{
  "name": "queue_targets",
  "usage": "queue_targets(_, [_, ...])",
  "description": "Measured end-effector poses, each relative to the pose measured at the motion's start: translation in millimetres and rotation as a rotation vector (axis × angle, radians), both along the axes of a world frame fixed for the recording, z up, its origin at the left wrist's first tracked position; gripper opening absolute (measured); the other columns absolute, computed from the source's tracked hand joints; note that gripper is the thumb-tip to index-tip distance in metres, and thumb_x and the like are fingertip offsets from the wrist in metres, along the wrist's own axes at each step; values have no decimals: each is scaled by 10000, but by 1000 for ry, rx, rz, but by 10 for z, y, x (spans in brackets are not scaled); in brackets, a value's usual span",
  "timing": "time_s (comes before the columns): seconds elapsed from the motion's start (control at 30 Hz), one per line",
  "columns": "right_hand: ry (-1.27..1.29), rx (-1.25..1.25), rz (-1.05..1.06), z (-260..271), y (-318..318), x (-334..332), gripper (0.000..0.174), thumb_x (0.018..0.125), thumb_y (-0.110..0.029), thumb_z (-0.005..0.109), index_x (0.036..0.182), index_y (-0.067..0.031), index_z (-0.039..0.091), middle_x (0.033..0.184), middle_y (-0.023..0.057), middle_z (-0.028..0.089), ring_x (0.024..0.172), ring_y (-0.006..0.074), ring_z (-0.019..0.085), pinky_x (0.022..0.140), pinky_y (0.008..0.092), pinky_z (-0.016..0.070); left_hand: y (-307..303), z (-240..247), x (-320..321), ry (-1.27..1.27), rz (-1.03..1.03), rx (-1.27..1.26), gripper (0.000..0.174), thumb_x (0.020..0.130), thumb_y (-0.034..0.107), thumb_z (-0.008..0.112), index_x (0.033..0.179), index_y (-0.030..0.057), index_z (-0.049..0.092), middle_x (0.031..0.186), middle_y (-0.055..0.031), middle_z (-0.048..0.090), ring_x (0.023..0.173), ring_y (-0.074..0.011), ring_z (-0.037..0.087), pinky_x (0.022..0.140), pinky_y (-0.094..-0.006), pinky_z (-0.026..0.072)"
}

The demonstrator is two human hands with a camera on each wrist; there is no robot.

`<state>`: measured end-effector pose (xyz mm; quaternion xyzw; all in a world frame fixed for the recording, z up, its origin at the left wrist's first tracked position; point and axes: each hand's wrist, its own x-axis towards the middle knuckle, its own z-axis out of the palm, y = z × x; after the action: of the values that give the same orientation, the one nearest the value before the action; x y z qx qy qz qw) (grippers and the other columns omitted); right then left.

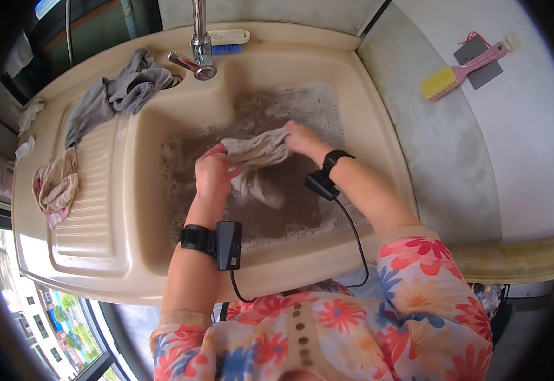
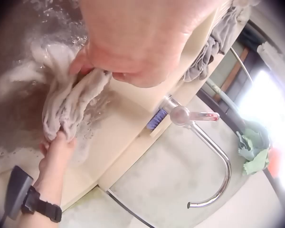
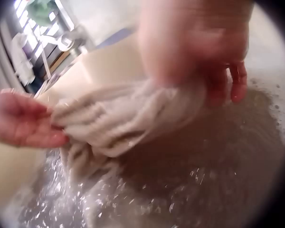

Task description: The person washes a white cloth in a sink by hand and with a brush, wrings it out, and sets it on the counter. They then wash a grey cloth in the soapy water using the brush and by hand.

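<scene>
A wet, light grey-beige cloth point(image 1: 259, 147) is stretched between both hands just over murky, sudsy water point(image 1: 283, 222) in the sink. My left hand point(image 1: 213, 176) grips its left end, fingers curled round the fabric. At the other end my right hand point(image 1: 305, 140) holds the bunched cloth. A loose part of it trails down into the water below. The right wrist view, somewhat blurred, shows folds of the cloth point(image 3: 128, 114) hanging between the two hands. In the left wrist view the cloth point(image 2: 69, 102) looks twisted into lengthwise folds.
A chrome tap point(image 1: 202, 54) rises behind the basin, beside a blue-bristled brush point(image 1: 227, 47). Grey garments point(image 1: 121, 86) and a stained cloth point(image 1: 57, 184) lie on the ribbed drainboard point(image 1: 102, 209) at left. A pink brush with yellow bristles point(image 1: 441, 84) lies at far right.
</scene>
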<state>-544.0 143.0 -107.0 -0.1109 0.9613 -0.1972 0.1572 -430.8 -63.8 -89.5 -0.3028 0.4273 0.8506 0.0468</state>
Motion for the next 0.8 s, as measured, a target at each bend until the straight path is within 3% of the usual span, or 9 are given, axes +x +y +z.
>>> queue_targets(0.03, [-4,3,3,14,84,19,269,817,-189,453,1039,-49,509,995,208,600,960,351,570,813,442,435,-6,42,1,-12,42,-43,425,803,33,436,1227,-1,413,1073,-123,506,938,-251,517,737,-496,462])
queue_targets(0.1, [7,251,-4,26,200,132,292,795,-118,492,1074,-35,508,1062,202,583,983,356,564,835,424,441,18,44,13,-28,80,-84,449,789,36,460,1235,13,415,1057,-113,510,933,-231,505,732,-480,456])
queue_targets(0.2, [-249,541,330,98,158,495,450,737,-45,535,1185,-35,493,1119,172,572,1025,339,554,850,388,451,64,42,-19,-45,-21,-122,467,773,65,502,1235,43,433,1032,-87,523,906,-195,495,706,-418,437])
queue_targets(0.3, [-286,599,433,-28,388,225,419,712,-20,529,1130,-42,551,1084,171,589,1025,312,561,844,382,454,29,45,4,-40,-49,-133,465,766,84,532,1223,54,455,1025,-67,532,904,-181,494,697,-374,413])
queue_targets(0.33, [-102,410,357,17,471,132,391,692,-15,546,1078,-59,592,1052,171,602,1015,292,569,835,364,457,25,59,11,-35,-70,-157,460,793,99,518,1242,48,435,1089,-97,530,965,-208,501,740,-390,418])
queue_targets(0.37, [-155,155,214,89,543,-39,412,679,-5,536,1081,-74,589,1031,175,606,961,291,586,814,338,461,30,65,13,-29,-92,-177,456,820,114,503,1261,43,416,1154,-126,527,1027,-234,507,783,-405,422])
queue_targets(0.53, [-106,-506,305,1746,401,-92,412,707,30,509,1107,-52,561,907,21,599,824,100,556,744,242,448,56,73,13,-13,-114,-195,431,818,125,507,1237,46,447,1107,-103,554,997,-220,519,780,-390,424])
queue_targets(0.67, [137,-671,255,2603,366,18,401,709,-1,547,1109,-19,563,859,42,609,805,93,551,692,247,449,82,127,32,-8,-151,-216,392,816,124,513,1200,55,483,1056,-74,575,951,-187,532,753,-358,432])
queue_targets(0.8, [228,-775,281,2702,317,63,434,716,3,547,1148,-28,539,880,39,609,809,98,551,699,242,445,76,58,26,-1,-157,-174,366,810,121,527,1170,63,509,1025,-60,586,931,-166,534,740,-342,433])
